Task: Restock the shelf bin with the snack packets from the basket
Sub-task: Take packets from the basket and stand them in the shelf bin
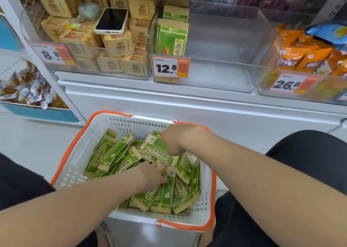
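Down in the basket (78, 153) — snack packet (159, 149) within right grip (174, 139)

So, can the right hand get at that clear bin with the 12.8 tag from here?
Probably yes. The right hand is down in the basket gripping a green packet, and the clear bin right above is open-topped, with nothing between them.

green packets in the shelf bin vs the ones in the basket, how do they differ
The bin packets stand upright at the left end of the shelf bin; the basket packets lie jumbled in the basket. The bin packets are few, the basket packets many. Both share the same green-and-tan design.
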`<state>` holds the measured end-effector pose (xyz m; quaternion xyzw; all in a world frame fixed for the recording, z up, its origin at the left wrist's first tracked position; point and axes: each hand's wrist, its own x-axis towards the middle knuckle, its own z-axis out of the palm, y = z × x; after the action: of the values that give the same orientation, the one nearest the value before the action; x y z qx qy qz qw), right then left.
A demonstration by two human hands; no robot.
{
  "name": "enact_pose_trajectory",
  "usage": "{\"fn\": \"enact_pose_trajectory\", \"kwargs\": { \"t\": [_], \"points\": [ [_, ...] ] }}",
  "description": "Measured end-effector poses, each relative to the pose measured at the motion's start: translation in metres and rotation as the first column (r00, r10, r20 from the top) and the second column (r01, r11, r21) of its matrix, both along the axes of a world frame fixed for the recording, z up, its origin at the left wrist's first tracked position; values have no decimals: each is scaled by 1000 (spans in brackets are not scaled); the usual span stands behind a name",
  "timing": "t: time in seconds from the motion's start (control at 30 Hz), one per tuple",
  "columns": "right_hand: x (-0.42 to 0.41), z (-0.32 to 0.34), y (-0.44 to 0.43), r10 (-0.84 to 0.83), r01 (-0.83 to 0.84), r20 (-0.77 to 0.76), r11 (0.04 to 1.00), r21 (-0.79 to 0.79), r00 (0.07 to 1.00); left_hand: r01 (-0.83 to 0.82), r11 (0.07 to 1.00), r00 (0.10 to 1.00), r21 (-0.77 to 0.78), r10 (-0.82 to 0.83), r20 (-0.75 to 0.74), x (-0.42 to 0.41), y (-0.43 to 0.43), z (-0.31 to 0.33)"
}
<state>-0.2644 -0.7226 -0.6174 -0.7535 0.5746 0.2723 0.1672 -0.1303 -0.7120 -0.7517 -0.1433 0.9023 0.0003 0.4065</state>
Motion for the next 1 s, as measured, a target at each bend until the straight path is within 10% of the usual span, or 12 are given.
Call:
{"fn": "enact_pose_trajectory", "kwargs": {
  "t": [0.27, 0.67, 0.8, 1.0],
  "points": [
    [-2, -1, -3, -2, 3, 29, 1000, -27, 1000, 333, 923, 916, -192, -365, -164, 0, -9, -17],
    [-12, -1, -19, -79, 81, -43, 996, 35, 996, 260, 951, 918, -166, -297, -262, 1, -24, -18],
    [-19, 2, -23, -106, 111, -73, 992, 63, 992, -43, 998, 917, 38, 55, -395, -4, -43, 7],
    [-33, 21, -27, -136, 135, 16, 988, 69, 991, -428, 742, 444, 516, 670, -595, -1, -83, 53]
  ]
}}
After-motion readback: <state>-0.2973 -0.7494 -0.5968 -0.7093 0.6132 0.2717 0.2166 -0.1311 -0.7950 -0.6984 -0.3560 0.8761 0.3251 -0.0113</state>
